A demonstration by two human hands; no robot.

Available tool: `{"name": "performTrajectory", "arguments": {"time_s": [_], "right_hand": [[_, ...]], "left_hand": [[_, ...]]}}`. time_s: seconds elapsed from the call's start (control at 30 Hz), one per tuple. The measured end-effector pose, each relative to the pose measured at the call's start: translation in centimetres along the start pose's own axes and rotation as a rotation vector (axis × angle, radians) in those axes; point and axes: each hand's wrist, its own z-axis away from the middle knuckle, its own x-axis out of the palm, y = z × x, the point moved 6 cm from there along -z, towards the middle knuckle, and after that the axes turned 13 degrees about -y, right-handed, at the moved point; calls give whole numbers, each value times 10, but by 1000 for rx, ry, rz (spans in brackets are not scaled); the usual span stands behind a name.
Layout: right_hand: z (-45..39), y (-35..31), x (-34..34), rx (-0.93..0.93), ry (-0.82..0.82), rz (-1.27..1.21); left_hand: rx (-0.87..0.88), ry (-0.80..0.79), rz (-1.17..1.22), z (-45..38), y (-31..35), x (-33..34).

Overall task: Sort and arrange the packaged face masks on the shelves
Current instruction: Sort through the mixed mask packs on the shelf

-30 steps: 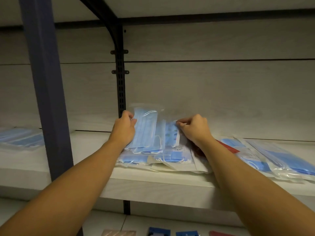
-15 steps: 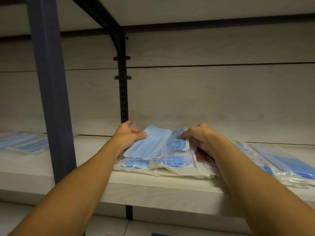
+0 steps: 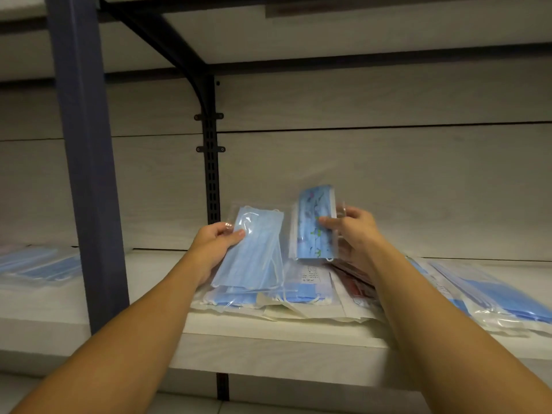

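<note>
My left hand (image 3: pixel 213 248) grips a clear pack of plain blue face masks (image 3: pixel 254 252) by its left edge, tilted up off the pile. In my right hand (image 3: pixel 354 231) is a patterned blue mask pack (image 3: pixel 315 225), held upright by its right edge. Both packs hover just above a loose pile of mask packs (image 3: pixel 298 297) lying on the pale shelf (image 3: pixel 268 333). Some packs in the pile are white with red print, partly hidden behind my right forearm.
More blue mask packs (image 3: pixel 493 297) lie on the shelf at right, and another stack (image 3: pixel 38 267) at far left. A blue upright post (image 3: pixel 86 162) stands left of my arms; a black slotted bracket (image 3: pixel 211 162) runs up the back wall. Another shelf hangs overhead.
Both hands have lifted a pack each off the pile. The patterned pack has gone from lying flat to upright in my right hand, and the plain pack has risen in my left.
</note>
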Motion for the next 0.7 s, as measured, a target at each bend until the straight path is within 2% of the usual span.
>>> {"name": "performTrajectory", "arguments": {"time_s": [0.13,0.27,0.43,0.53,0.7], "right_hand": [[-1,-7,-6,-147,-8,-95],[2,-11,-10,-216,-8,-224],[7,-9,-12,-190,-34,-370],[13,-11,-3,-181,-107,-423],[31,-13,16,-152,-237,-374]], "left_hand": [[16,37,76,-2,-2,-9],[15,32,165,-1,0,-5],[-22,-1,254,8,2,-3],[-14,16,244,22,12,-1],[67,23,316,54,47,12]]}}
